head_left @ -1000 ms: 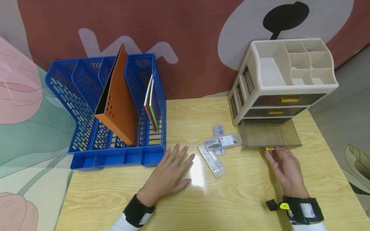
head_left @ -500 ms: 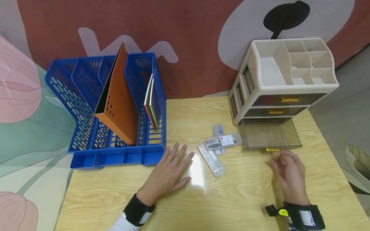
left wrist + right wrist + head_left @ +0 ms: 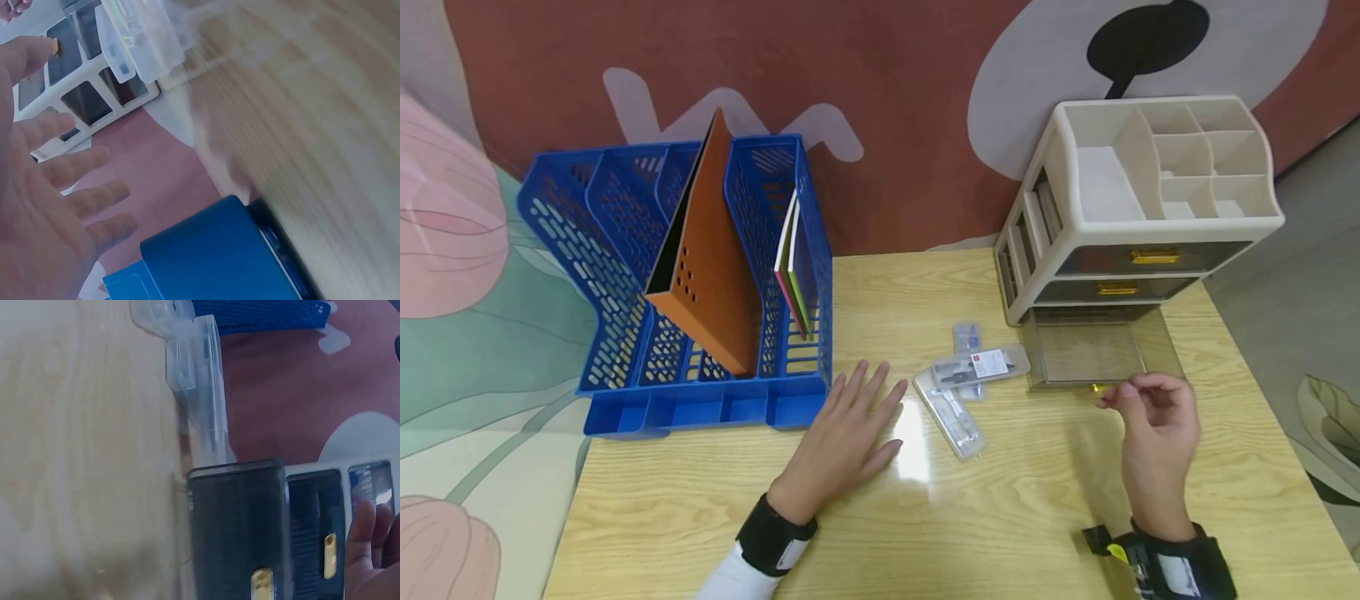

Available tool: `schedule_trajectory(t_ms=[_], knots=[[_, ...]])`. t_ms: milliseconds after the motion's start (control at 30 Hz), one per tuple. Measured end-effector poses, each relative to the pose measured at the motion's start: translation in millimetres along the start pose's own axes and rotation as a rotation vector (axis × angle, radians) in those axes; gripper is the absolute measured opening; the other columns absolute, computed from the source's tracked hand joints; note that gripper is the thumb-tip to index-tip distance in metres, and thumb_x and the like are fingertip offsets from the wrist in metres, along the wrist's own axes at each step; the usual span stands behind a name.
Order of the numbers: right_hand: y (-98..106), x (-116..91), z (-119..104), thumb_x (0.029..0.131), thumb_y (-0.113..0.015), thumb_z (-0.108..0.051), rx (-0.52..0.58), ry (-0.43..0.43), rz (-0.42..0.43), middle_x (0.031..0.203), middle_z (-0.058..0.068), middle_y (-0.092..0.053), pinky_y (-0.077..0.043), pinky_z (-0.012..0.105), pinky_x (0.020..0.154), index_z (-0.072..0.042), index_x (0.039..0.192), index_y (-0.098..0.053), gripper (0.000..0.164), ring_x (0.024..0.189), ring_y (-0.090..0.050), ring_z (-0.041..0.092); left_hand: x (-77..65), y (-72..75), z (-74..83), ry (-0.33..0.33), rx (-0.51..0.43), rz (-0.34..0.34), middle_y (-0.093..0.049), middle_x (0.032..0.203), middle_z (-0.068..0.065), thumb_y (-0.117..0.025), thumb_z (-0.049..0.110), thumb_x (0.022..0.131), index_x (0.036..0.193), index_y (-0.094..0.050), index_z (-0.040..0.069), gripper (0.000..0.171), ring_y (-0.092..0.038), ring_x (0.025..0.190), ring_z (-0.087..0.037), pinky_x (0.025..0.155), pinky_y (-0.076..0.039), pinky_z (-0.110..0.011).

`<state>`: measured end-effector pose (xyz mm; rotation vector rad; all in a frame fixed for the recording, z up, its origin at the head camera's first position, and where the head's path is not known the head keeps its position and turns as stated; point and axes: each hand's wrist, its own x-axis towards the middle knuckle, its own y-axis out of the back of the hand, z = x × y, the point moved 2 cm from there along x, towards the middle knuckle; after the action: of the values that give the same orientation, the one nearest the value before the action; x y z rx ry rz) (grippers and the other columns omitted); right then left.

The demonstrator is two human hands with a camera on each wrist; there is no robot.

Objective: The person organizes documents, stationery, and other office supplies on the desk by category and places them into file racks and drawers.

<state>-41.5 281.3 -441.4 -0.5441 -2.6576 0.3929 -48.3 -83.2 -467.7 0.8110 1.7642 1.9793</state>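
My right hand [image 3: 1159, 442] is just in front of the pulled-out bottom drawer [image 3: 1090, 354] of a white desk organizer [image 3: 1105, 200]. Its fingers are loosely bent with nothing held, and they partly cover the gold handle [image 3: 1099, 387]. In the right wrist view, that drawer's smoky front [image 3: 234, 525] sticks out beyond the drawers above. Spread flat on the table is my left hand [image 3: 842, 442], its palm [image 3: 44, 219] seen from the wrist. Between the hands lie several clear plastic cases: a labelled case [image 3: 958, 371] across a bluish one [image 3: 966, 336], and a slanted case [image 3: 953, 425] nearest me.
A blue file rack [image 3: 707, 404] stands at the left, holding an orange binder [image 3: 715, 292] and thin booklets [image 3: 795, 275]. The organizer's two upper drawers are pushed in. A patterned cloth [image 3: 910, 150] hangs behind the wooden table [image 3: 925, 533].
My right hand has let go of the drawer handle, drawn back a little, and risen with its fingers loosely bent. The drawer stays out. My left hand has barely shifted.
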Motion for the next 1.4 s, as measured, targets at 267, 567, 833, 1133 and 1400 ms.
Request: schedule_trajectory(t_ms=[267, 567, 833, 1133, 1400], knots=[[-22, 11, 3, 0.089, -0.049, 0.029, -0.129, 0.123, -0.271, 0.103, 0.011, -0.064, -0.059, 0.018, 0.081, 0.024, 0.108, -0.049, 0.02, 0.092, -0.069, 0.016, 10.2, -3.7, 3.2, 0.03, -0.052, 0.012, -0.039, 0.164, -0.018, -0.059, 0.048, 0.1, 0.16, -0.039, 0.016, 0.071, -0.034, 0.153, -0.043, 0.121, -0.034, -0.06], [-57, 18, 13, 0.082, -0.067, 0.021, -0.747, 0.263, -0.563, 0.13, 0.019, -0.06, -0.047, 0.009, 0.1, 0.011, 0.123, -0.059, 0.043, 0.121, -0.058, 0.008, 20.7, -6.2, 4.1, 0.087, -0.1, 0.01, -0.04, 0.163, -0.019, -0.059, 0.045, 0.101, 0.159, -0.04, 0.014, 0.068, -0.035, 0.152, -0.043, 0.12, -0.035, -0.06], [-77, 24, 33, 0.089, -0.074, -0.002, -1.041, 0.274, -0.83, 0.151, 0.02, -0.05, -0.048, 0.052, 0.11, -0.001, 0.139, -0.056, 0.054, 0.134, -0.052, 0.042, 26.0, -9.2, 3.2, 0.142, -0.128, -0.011, -0.035, 0.166, -0.018, -0.054, 0.054, 0.102, 0.159, -0.04, 0.015, 0.071, -0.031, 0.153, -0.045, 0.122, -0.032, -0.06], [-84, 24, 60, 0.082, -0.083, -0.001, -1.21, 0.388, -1.087, 0.148, 0.027, -0.053, -0.049, 0.061, 0.107, -0.005, 0.144, -0.057, 0.067, 0.133, -0.054, 0.047, 28.9, -10.8, 2.7, 0.17, -0.157, -0.046, -0.021, 0.171, -0.017, -0.049, 0.067, 0.099, 0.164, -0.03, 0.02, 0.082, -0.018, 0.156, -0.049, 0.123, -0.026, -0.066], [-90, 25, 65, 0.09, -0.074, 0.001, -1.313, 0.367, -1.191, 0.143, 0.023, -0.06, -0.045, 0.067, 0.107, -0.012, 0.146, -0.056, 0.06, 0.131, -0.057, 0.044, 28.9, -12.2, 2.4, 0.172, -0.142, -0.058, -0.022, 0.171, -0.017, -0.047, 0.07, 0.098, 0.165, -0.028, 0.022, 0.085, -0.018, 0.156, -0.05, 0.123, -0.025, -0.066]])
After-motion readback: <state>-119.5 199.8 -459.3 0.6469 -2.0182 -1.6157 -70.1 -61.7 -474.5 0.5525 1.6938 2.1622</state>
